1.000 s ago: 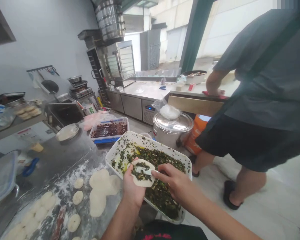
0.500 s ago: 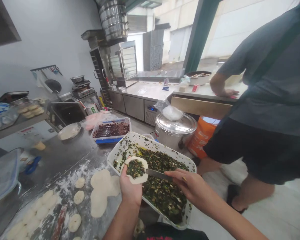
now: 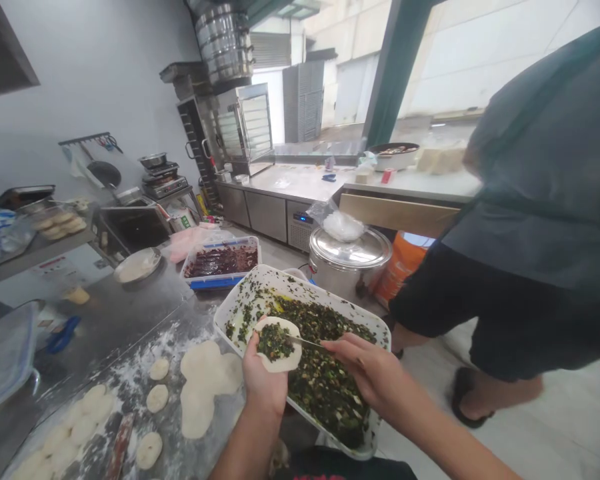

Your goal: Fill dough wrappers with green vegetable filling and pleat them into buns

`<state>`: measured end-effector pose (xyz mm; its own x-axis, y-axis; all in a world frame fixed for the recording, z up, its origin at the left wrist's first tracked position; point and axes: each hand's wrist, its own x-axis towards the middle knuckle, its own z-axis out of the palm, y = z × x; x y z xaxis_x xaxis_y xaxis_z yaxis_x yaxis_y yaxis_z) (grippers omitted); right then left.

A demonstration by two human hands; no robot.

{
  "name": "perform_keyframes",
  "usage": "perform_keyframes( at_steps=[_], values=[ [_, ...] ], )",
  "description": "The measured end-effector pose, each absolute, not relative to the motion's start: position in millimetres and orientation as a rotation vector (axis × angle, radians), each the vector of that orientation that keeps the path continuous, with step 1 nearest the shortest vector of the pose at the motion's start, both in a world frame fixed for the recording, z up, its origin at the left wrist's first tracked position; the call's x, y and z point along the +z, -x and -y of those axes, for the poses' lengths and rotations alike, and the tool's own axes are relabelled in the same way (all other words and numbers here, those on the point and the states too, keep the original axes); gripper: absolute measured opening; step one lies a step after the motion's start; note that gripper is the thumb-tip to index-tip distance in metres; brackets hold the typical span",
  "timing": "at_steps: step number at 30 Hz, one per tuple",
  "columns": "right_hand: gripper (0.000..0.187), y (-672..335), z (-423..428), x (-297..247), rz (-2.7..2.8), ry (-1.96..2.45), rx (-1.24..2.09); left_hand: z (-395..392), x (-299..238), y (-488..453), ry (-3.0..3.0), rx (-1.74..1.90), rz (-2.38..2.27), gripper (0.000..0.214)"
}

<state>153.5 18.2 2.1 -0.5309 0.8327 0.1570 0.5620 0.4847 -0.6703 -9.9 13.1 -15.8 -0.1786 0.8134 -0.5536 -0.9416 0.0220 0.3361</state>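
Observation:
My left hand [image 3: 264, 383] cups a round dough wrapper [image 3: 279, 345] topped with dark green chopped filling. My right hand [image 3: 369, 371] grips a thin metal spatula [image 3: 305, 343] whose tip rests on the filling in the wrapper. Both hands hover over a white rectangular tray [image 3: 240, 293] heaped with the same green filling. On the floured steel counter [image 3: 105, 320] to the left lie flattened wrappers [image 3: 205, 373] and several small dough pieces [image 3: 153, 397].
Another person in a grey shirt and black shorts [image 3: 530, 220] stands close on the right. A steel pot with a lid [image 3: 347, 257] sits behind the tray, beside an orange bucket [image 3: 403, 263]. A blue-rimmed tray of dark filling [image 3: 220, 261] and a round plate [image 3: 137, 265] lie further back.
The spatula tip has returned onto the wrapper's filling and my right hand has moved closer. The other person has turned, lifting the hand off the far counter.

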Motion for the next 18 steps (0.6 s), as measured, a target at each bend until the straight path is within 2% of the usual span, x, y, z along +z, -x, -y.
perform_keyframes(
  at_steps=[3,6,13,18],
  values=[
    [0.021,-158,-25,17,2.279,1.178,0.997,-12,-15,8,0.197,1.558,-0.736,0.028],
    [0.017,-175,-36,28,2.356,1.217,1.007,-11,-14,11,0.171,1.550,-0.739,0.028],
    [0.021,-213,-63,7,2.751,1.479,0.171,-7,-22,16,0.140,1.471,-0.849,0.029],
    [0.019,-200,-68,-4,2.848,1.403,-0.008,-1,-21,10,0.126,1.397,-0.839,0.030]
  ],
)
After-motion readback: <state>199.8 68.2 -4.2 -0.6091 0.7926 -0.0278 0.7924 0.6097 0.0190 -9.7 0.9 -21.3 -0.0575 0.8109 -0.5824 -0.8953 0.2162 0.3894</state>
